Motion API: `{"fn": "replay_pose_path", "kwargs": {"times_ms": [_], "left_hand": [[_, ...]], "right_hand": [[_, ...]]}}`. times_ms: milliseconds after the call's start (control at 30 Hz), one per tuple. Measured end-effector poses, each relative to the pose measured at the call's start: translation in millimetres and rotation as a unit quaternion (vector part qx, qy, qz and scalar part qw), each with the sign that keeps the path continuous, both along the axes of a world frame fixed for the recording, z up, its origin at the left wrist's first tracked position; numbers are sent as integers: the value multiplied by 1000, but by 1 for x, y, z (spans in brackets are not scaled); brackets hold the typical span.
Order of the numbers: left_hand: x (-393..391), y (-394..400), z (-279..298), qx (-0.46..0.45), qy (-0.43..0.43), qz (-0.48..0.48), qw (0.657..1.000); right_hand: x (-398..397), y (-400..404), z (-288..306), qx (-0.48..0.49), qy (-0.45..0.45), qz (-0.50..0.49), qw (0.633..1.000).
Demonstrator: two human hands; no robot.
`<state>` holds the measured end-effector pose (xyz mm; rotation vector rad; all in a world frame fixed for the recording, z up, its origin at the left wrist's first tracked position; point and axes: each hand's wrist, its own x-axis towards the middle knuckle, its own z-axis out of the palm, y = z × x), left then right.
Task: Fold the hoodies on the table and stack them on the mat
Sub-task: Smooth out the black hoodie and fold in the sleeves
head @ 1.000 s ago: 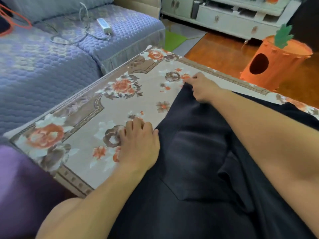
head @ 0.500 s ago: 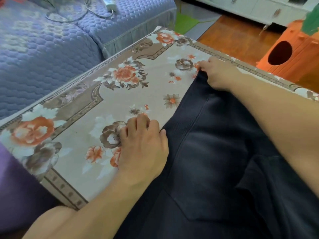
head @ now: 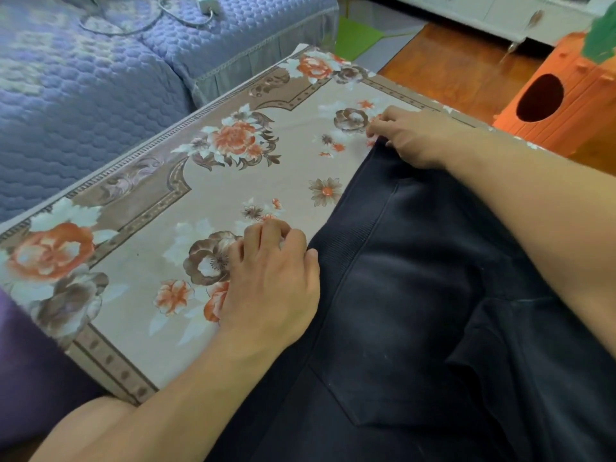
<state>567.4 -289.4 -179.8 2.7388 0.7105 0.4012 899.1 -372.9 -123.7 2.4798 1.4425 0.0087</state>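
The dark hoodie (head: 416,311) was spread on the flower-patterned desk (head: 140,208), its ribbed hem edge running between the two hands. The near hem corner was pinched in the left hand (head: 270,281) and the far corner in the right hand (head: 413,138), each grip closed on cloth. For a clean fold, the hem was best kept taut and level.
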Motion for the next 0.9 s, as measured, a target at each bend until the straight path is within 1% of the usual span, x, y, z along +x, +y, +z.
{"fn": "replay_pose_path", "kwargs": {"times_ms": [100, 200, 333, 400, 467, 500, 567, 600, 633, 700, 833, 900], "left_hand": [[-1, 0, 1, -11, -1, -8, 1000], [-2, 0, 0, -13, -6, -15, 1000], [-1, 1, -4, 4, 2, -23, 1000], [0, 1, -4, -2, 1, -11, 1000], [-1, 1, -1, -21, -10, -7, 1000], [-2, 0, 0, -29, -8, -11, 1000], [-3, 1, 0, -5, 9, -35, 999], [-2, 3, -1, 16, 17, -48, 999], [-3, 3, -1, 29, 25, -57, 998], [-3, 5, -2, 27, 27, -56, 998], [-3, -1, 4, 16, 31, -55, 998], [-5, -4, 7, 24, 56, -65, 996]], "right_hand": [[3, -1, 1, -9, -10, 1, 1000], [3, -2, -2, 10, -35, -5, 999], [5, 7, 1, 50, -107, -83, 990], [1, 13, -4, 50, -117, -120, 985], [-1, 13, -17, 73, -102, -148, 981], [-3, 11, -20, 99, -81, -163, 978], [-19, 6, -13, 185, -7, -208, 960], [-31, 4, -7, 221, 30, -212, 951], [-48, -3, -1, 244, 55, -200, 947], [-96, -24, 8, 247, 71, -149, 955], [-205, -93, 19, 123, 62, -64, 988], [-248, -135, 20, 144, 43, -42, 988]]}}
